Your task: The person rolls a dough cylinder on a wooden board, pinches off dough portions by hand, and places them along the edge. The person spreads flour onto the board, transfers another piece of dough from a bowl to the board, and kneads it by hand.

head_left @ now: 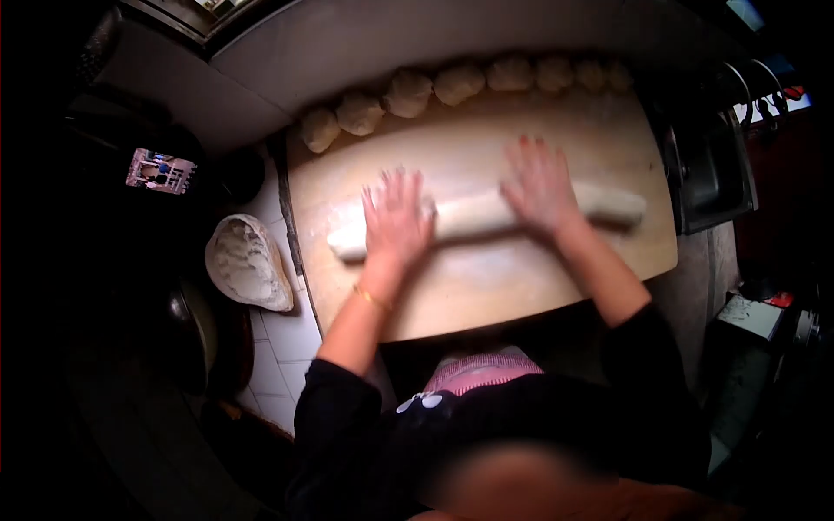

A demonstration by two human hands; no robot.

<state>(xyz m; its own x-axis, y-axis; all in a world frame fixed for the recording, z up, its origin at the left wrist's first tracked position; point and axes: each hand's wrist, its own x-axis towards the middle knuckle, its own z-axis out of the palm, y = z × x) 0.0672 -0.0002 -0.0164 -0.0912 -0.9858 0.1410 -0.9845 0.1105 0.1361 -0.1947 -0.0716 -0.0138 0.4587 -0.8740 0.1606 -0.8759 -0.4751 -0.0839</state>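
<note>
From where I stand, I see both hands lying flat on one long, pale roll of dough (473, 214), which runs side to side under the palms. The left hand (398, 217) has its fingers straight and a little apart, and the right hand (540, 187) has its fingers spread too. They do not grip anything; the palms just rest on top, and the fingers point past the far side of the roll. I cannot tell if the tips touch the wooden board (486, 295) there, as the hands are a bit blurry. I think the hands are flat and apart so the push goes evenly along the dough. One end pokes out to the left of the left fingers, and a longer end pokes out to the right of the right fingers. Beyond the fingertips, a row of dough lumps (408, 93) sits along the far edge, maybe to be out of the way. Left of the left fingers, off the board, a pale scoop (276, 291) with white powder (239, 256) in it lies near, perhaps so it is easy to reach.
</note>
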